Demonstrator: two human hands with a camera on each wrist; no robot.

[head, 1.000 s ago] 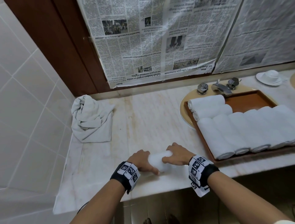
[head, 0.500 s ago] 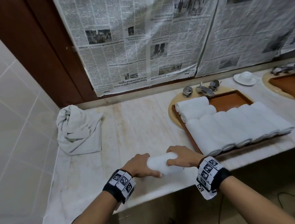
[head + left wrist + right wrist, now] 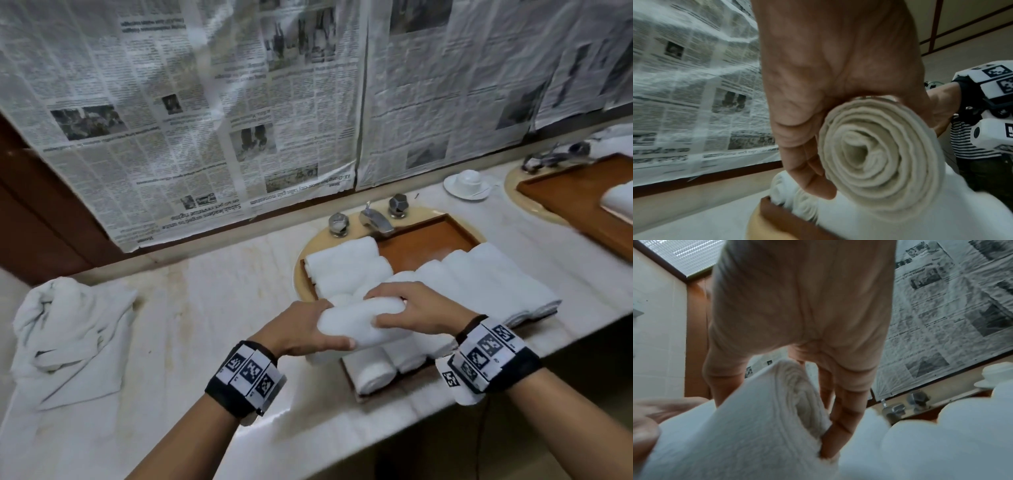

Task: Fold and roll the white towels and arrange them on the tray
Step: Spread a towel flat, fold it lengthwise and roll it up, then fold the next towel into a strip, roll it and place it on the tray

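A pale marble worktop (image 3: 191,308) runs under sheets of newspaper (image 3: 191,113) taped across the wall behind it. A round cream basin (image 3: 301,274) is sunk into the worktop, and at the basin's back rim stands a chrome tap (image 3: 375,219) with a faceted knob on either side. To the right of the tap, near the wall, a white cup sits on a saucer (image 3: 467,183). Further right of the cup lies a second basin (image 3: 513,181) with its own tap (image 3: 555,157). Dark wood panelling (image 3: 30,219) shows left of the newspaper.

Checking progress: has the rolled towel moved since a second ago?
Yes. The rolled towel went from the counter rightward, now over the tray.
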